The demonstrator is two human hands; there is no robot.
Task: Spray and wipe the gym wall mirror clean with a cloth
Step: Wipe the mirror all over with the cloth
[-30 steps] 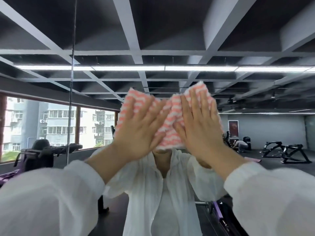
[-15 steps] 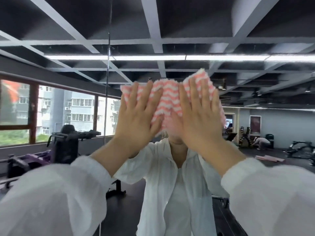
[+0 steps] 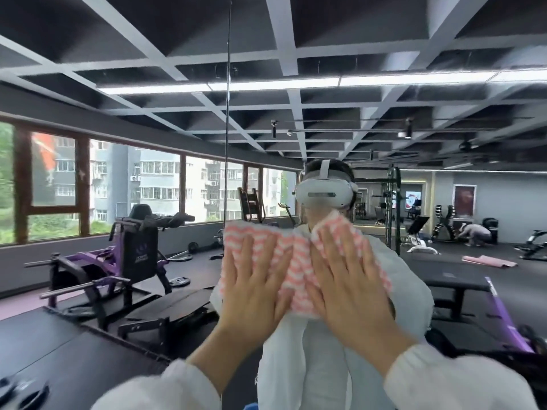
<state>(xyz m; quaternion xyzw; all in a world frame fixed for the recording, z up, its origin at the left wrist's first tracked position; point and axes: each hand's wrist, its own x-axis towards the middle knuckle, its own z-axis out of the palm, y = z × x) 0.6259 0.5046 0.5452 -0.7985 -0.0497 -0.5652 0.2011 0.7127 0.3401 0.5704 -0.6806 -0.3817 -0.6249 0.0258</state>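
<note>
The wall mirror (image 3: 384, 69) fills the view and reflects the gym and a person in a white shirt with a headset. A pink and white zigzag cloth (image 3: 296, 255) is spread flat on the glass at chest height of the reflection. My left hand (image 3: 254, 288) presses its left half with straight, spread fingers. My right hand (image 3: 349, 285) presses its right half the same way. Both palms lie flat against the cloth. No spray bottle is in view.
A vertical seam (image 3: 227, 113) between mirror panels runs just left of the cloth. The reflection shows a purple weight machine (image 3: 118, 261) at left, a bench (image 3: 455, 285) at right, racks and another person crouching (image 3: 476, 232) far back right.
Both hands have slid the cloth down the mirror, from over the reflected head to chest height. The view has tilted down, so the reflected headset now shows above the cloth.
</note>
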